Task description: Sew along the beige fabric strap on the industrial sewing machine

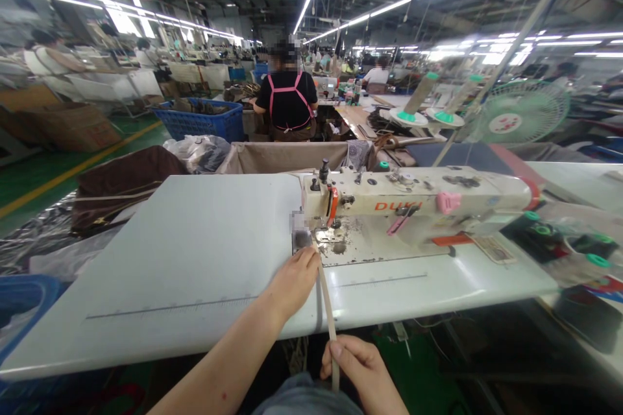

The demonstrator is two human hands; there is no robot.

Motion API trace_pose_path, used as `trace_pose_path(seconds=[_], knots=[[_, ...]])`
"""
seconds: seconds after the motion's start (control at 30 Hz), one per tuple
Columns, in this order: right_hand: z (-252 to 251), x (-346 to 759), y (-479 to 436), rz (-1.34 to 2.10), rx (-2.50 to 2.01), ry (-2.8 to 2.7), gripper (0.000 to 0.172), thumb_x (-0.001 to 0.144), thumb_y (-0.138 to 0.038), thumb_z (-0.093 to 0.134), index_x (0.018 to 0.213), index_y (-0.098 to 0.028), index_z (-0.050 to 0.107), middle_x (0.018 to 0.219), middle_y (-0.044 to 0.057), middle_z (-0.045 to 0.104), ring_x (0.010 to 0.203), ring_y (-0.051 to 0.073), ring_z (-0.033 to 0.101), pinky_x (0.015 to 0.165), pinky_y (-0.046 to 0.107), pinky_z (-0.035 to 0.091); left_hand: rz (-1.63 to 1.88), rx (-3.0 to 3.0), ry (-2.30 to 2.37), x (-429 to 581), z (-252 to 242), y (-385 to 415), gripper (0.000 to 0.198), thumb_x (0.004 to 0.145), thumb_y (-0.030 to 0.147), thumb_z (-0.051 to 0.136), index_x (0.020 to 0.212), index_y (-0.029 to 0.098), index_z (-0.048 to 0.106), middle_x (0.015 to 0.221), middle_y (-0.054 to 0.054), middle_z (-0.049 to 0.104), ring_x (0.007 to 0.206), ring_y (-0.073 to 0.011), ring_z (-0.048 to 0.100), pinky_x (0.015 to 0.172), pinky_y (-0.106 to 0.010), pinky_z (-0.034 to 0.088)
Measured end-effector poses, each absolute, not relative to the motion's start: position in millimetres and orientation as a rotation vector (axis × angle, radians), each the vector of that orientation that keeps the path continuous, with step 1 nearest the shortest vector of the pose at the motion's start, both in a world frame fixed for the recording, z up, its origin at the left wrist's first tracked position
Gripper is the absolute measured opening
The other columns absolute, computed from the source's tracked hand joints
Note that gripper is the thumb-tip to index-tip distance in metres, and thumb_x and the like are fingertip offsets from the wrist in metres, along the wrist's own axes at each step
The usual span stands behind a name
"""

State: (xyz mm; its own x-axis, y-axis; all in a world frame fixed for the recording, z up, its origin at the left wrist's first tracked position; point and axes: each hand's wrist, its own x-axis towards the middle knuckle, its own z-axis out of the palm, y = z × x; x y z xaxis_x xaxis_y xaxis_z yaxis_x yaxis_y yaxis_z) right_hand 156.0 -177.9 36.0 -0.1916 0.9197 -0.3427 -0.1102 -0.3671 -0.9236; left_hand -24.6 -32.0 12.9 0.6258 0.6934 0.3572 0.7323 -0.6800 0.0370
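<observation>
A narrow beige strip (pixel 328 301) runs from the needle area of a white sewing machine (pixel 360 198) down over the table's front edge. My left hand (pixel 298 277) is closed on the strip's upper part, just in front of the presser foot, with its fingertips together. Below the table edge, my right hand (pixel 357 363) pinches the strip's lower part between thumb and fingers. The strip looks taut between the two hands. Its far end at the needle is hidden by my left fingers.
The pale table (pixel 209 240) extends left, with a printed ruler line. Behind it stands a beige fabric bin (pixel 287 159); a person (pixel 291 100) in a pink-strapped apron is beyond. A green fan (pixel 523 113) and thread cones (pixel 418 97) are at right. A blue basket (pixel 202 122) stands back left.
</observation>
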Motion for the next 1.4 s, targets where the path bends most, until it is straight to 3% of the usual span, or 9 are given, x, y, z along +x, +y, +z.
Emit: trace_pose_path(seconds=[0.23, 0.37, 0.53, 0.73, 1.0, 1.17, 1.4], knots=[[30.1, 156.6, -177.6, 1.663, -1.261, -1.076, 0.054, 0.085, -0.07, 0.075, 0.071, -0.018, 0.078, 0.067, 0.004, 0.069, 0.067, 0.018, 0.06, 0.072, 0.032, 0.05, -0.485, -2.693, -1.193, -22.9, 16.8, -33.5, 0.028, 0.102, 0.008, 0.046, 0.125, 0.013, 0.061, 0.131, -0.014, 0.067, 0.13, -0.0259, 0.063, 0.117, -0.042, 0.05], [8.7, 159.5, -174.2, 1.555, -1.248, -1.233, 0.055, 0.079, -0.073, 0.078, 0.07, -0.019, 0.076, 0.066, 0.002, 0.064, 0.065, 0.018, 0.055, 0.066, 0.031, 0.046, -0.433, -2.734, -1.182, -23.6, 17.8, -33.7, 0.03, 0.101, 0.007, 0.047, 0.127, 0.012, 0.062, 0.132, -0.014, 0.066, 0.133, -0.0257, 0.06, 0.119, -0.043, 0.048], [3.8, 161.0, -167.1, 1.384, -1.289, -1.31, 0.047, 0.079, -0.067, 0.081, 0.074, -0.02, 0.08, 0.078, 0.005, 0.071, 0.077, 0.023, 0.061, 0.075, 0.034, 0.05, -0.399, -2.729, -1.156, -24.4, 16.7, -33.6, 0.034, 0.099, 0.004, 0.046, 0.128, 0.013, 0.062, 0.133, -0.014, 0.066, 0.135, -0.0261, 0.059, 0.12, -0.044, 0.047], [33.0, 155.9, -161.2, 1.673, -1.26, -1.023, 0.056, 0.079, -0.074, 0.079, 0.094, -0.02, 0.079, 0.067, 0.004, 0.074, 0.065, 0.02, 0.064, 0.066, 0.031, 0.049, -0.427, -2.699, -1.17, -22.6, 17.5, -32.8, 0.029, 0.101, 0.008, 0.049, 0.127, 0.012, 0.062, 0.129, -0.012, 0.066, 0.13, -0.0261, 0.061, 0.117, -0.039, 0.049], [42.2, 160.8, -168.0, 1.666, -1.277, -1.014, 0.051, 0.079, -0.069, 0.084, 0.08, -0.018, 0.08, 0.069, 0.004, 0.075, 0.068, 0.019, 0.063, 0.071, 0.031, 0.047, -0.33, -2.684, -1.134, -20.9, 27.3, -34.4, 0.024, 0.102, 0.008, 0.049, 0.116, 0.013, 0.068, 0.128, -0.012, 0.068, 0.127, -0.0261, 0.063, 0.118, -0.04, 0.049], [35.8, 163.4, -171.2, 1.665, -1.253, -1.029, 0.048, 0.083, -0.066, 0.081, 0.08, -0.018, 0.081, 0.071, 0.005, 0.076, 0.069, 0.019, 0.064, 0.072, 0.031, 0.048, -0.389, -2.717, -1.19, -21.4, 24.1, -33.0, 0.025, 0.102, 0.008, 0.05, 0.121, 0.012, 0.065, 0.128, -0.013, 0.067, 0.126, -0.026, 0.063, 0.116, -0.04, 0.051], [38.3, 159.9, -172.3, 1.676, -1.275, -1.029, 0.053, 0.079, -0.07, 0.082, 0.078, -0.017, 0.08, 0.07, 0.005, 0.074, 0.069, 0.02, 0.065, 0.071, 0.032, 0.049, -0.429, -2.729, -1.21, -21.4, 22.6, -33.4, 0.027, 0.101, 0.007, 0.052, 0.126, 0.011, 0.063, 0.13, -0.014, 0.067, 0.128, -0.0265, 0.063, 0.117, -0.039, 0.05]])
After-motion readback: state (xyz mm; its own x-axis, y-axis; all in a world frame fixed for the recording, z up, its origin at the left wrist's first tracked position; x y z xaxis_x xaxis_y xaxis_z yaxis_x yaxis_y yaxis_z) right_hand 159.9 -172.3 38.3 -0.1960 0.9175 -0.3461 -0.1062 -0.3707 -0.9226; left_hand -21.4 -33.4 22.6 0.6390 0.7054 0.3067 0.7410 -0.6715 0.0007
